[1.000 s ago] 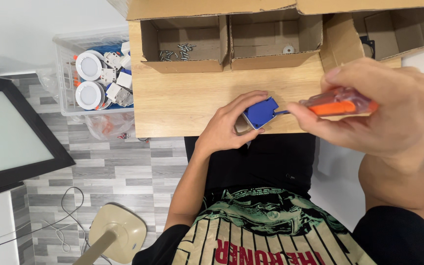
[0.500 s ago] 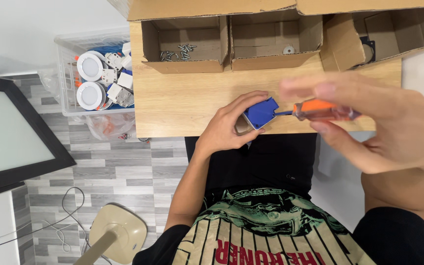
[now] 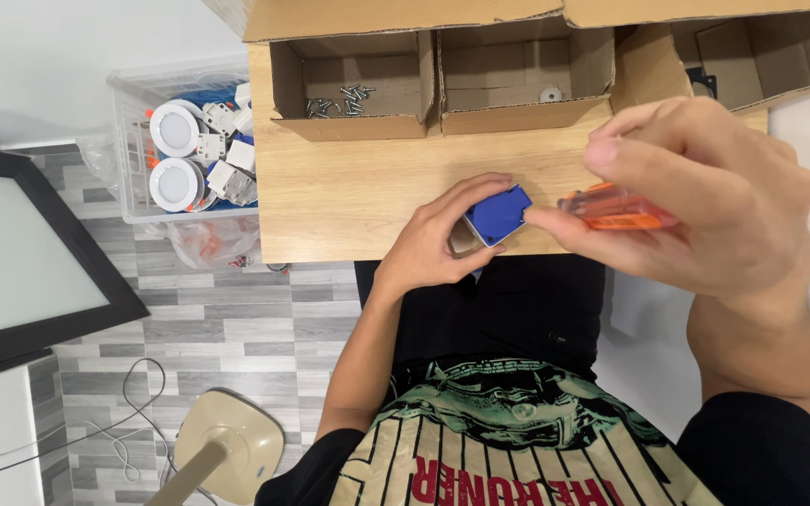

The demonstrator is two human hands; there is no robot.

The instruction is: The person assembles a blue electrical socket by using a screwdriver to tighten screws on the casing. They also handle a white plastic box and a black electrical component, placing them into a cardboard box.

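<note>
Left hand (image 3: 433, 248) grip clamps the blue box (image 3: 497, 215); right hand (image 3: 705, 197) grip, holding the orange screwdriver (image 3: 621, 208), has moved closer, tip now hidden.

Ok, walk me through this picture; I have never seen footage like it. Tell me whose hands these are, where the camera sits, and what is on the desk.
There is no machine here: a person works with two bare hands, and the camera sits on their head, looking down past their lap. The left hand steadies a small blue square plastic part at the edge of the light wooden desk. The right hand, close to the camera, grips an orange clear-handled screwdriver pointed at that part. At the back stand open cardboard boxes; one holds loose small screws. Beside the desk, a clear plastic bin holds round white light fittings.
</note>
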